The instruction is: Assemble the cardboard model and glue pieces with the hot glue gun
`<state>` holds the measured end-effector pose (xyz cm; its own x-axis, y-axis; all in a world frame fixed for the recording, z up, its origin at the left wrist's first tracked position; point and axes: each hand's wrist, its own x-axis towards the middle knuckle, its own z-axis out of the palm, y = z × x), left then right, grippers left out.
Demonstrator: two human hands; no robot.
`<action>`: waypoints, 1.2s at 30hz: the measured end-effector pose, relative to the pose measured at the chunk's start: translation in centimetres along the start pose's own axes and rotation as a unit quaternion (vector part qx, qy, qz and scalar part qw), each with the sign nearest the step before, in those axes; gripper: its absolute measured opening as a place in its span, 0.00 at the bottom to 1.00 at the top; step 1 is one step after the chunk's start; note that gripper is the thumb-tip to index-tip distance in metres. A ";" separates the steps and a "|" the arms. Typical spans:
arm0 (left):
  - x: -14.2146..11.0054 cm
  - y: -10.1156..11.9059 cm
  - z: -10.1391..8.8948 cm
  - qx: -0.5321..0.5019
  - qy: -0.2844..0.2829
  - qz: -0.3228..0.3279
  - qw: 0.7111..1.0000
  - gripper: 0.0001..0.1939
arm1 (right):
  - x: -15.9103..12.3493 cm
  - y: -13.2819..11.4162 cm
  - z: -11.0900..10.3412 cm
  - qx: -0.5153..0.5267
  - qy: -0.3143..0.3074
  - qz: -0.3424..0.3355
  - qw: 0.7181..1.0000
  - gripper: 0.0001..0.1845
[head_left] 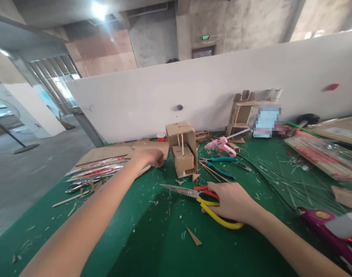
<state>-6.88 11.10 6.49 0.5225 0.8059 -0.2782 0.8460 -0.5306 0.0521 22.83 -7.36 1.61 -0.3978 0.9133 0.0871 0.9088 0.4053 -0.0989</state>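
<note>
My right hand grips scissors with yellow and orange handles, low over the green table. Their blades point left and look closed together. Reaching to the far left side, my left hand has its fingers curled down beside flat cardboard pieces; what it holds, if anything, is hidden. Between and beyond the hands stands an upright cardboard box model with an open front, thin sticks inside and a smaller box at its base. A cardboard scrap lies in front of the scissors.
Teal-handled pliers and a pink glue gun lie right of the model. A black cord runs to a magenta device. Packaged sticks lie at left. A white partition stands behind the table.
</note>
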 end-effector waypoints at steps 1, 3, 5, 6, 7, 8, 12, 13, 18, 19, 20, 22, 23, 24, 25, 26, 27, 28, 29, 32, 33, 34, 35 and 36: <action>0.1 0.1 0.1 0.003 -0.017 -0.004 1.000 0.11 | 0.0 0.0 0.0 -0.002 0.000 -0.001 1.000 0.27; 0.3 0.1 0.3 0.004 -0.042 -0.005 0.999 0.19 | 0.1 0.0 0.1 -0.005 0.000 -0.002 1.000 0.27; 0.4 0.0 0.4 0.002 -0.052 0.000 0.999 0.28 | 0.1 0.1 0.2 -0.007 0.002 -0.003 1.000 0.26; 0.4 0.1 0.4 0.001 -0.056 0.004 0.998 0.31 | 0.1 0.1 0.2 -0.007 0.001 -0.002 1.000 0.26; 0.4 0.1 0.4 0.001 -0.057 0.008 0.998 0.31 | 0.1 0.1 0.2 -0.007 0.002 -0.002 1.000 0.26; 0.3 0.2 0.4 0.002 -0.056 0.011 0.998 0.30 | 0.1 0.1 0.2 -0.007 0.003 -0.002 1.000 0.26; -0.1 0.9 0.0 0.013 -0.039 0.014 0.999 0.16 | 0.0 0.1 0.2 -0.003 0.001 -0.005 1.000 0.27; -0.2 1.1 -0.1 0.014 -0.035 0.013 0.999 0.14 | 0.0 0.0 0.1 -0.001 0.000 -0.005 1.000 0.28; -0.7 2.3 -0.8 0.004 -0.035 0.013 0.999 0.10 | 0.0 0.1 0.0 0.004 -0.005 -0.002 1.000 0.28; -0.7 2.6 -0.9 0.001 -0.038 0.013 0.999 0.09 | 0.0 0.1 0.0 0.004 -0.006 -0.002 1.000 0.28; -0.7 2.9 -1.0 -0.004 -0.039 0.014 0.999 0.10 | 0.0 0.1 0.0 0.005 -0.006 -0.004 1.000 0.29; -0.5 3.5 -0.9 -0.014 -0.040 0.021 0.999 0.11 | 0.0 0.2 0.0 0.006 -0.003 -0.007 1.000 0.30; -0.5 3.7 -0.9 -0.019 -0.040 0.026 0.999 0.12 | 0.0 0.2 0.0 0.006 -0.002 -0.008 1.000 0.30; -0.4 3.8 -0.9 -0.024 -0.040 0.030 0.998 0.14 | 0.0 0.2 0.1 0.007 -0.001 -0.009 1.000 0.30; -0.3 3.8 -0.9 -0.028 -0.039 0.033 0.998 0.15 | 0.0 0.2 0.1 0.007 -0.001 -0.009 1.000 0.30; -0.3 3.7 -0.9 -0.032 -0.037 0.034 0.998 0.18 | 0.0 0.2 0.1 0.008 0.000 -0.009 1.000 0.30; -0.3 3.6 -1.0 -0.035 -0.033 0.033 0.998 0.21 | 0.0 0.1 0.1 0.008 0.001 -0.009 1.000 0.30; -0.3 3.3 -1.1 -0.037 -0.027 0.031 0.998 0.25 | 0.0 0.1 0.2 0.008 0.001 -0.008 1.000 0.30; -0.4 3.1 -1.3 -0.039 -0.019 0.029 0.999 0.29 | 0.0 0.1 0.2 0.008 0.002 -0.007 1.000 0.30; -1.0 1.8 -2.3 -0.042 0.006 0.026 0.999 0.37 | 0.0 0.0 0.2 0.009 0.003 -0.006 1.000 0.30; -1.4 1.2 -2.7 -0.043 0.015 0.020 0.999 0.38 | 0.0 0.0 0.2 0.011 0.003 -0.006 1.000 0.30; -1.8 0.5 -3.2 -0.043 0.028 0.009 0.999 0.39 | 0.0 0.0 0.1 0.014 0.002 -0.005 1.000 0.30; -2.4 -0.3 -3.6 -0.046 0.048 -0.010 0.998 0.38 | 0.0 0.0 0.1 0.015 0.001 -0.004 1.000 0.30; -3.0 -1.1 -3.9 -0.045 0.066 -0.028 0.996 0.36 | 0.0 0.0 0.1 0.016 0.000 -0.003 1.000 0.30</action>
<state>-8.98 10.31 10.96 0.4777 0.8646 -0.1556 0.8776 -0.4619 0.1282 22.82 -7.34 1.51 -0.4029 0.9110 0.0876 0.9021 0.4115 -0.1302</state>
